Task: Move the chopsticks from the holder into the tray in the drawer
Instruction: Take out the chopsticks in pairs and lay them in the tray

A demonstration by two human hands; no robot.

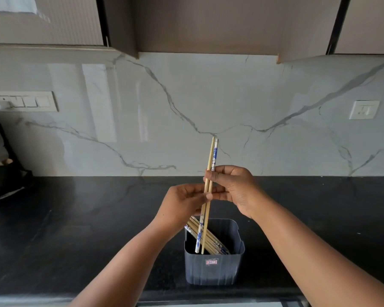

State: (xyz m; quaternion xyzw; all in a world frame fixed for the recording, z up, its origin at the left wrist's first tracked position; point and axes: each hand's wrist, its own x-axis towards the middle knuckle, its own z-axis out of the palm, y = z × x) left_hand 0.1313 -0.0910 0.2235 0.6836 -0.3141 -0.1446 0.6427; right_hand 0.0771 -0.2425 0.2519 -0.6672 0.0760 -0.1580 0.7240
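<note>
Above the holder [214, 268], both hands [235, 189] pinching chopsticks [211, 165], lower tips hidden

Soft daylight, glossy wall glare, wide-angle bowing

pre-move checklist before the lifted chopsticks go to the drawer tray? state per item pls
1. Grip on the lifted chopsticks: right hand and left hand both pinch them mid-length. ok.
2. Tips clear of the holder: lower ends appear to sit at or below its rim. not ok.
3. Pair aligned: the two sticks touch at the top and splay apart toward the bottom. not ok.
4. Remaining chopsticks: a bundle leans inside the holder, close to the lifted tips, so it could snag. cannot tell.
5. Holder stable: upright on the black counter, neither hand steadying it. ok.
6. Drawer and tray ready: only a pale strip at the bottom edge of the view. cannot tell.
</note>
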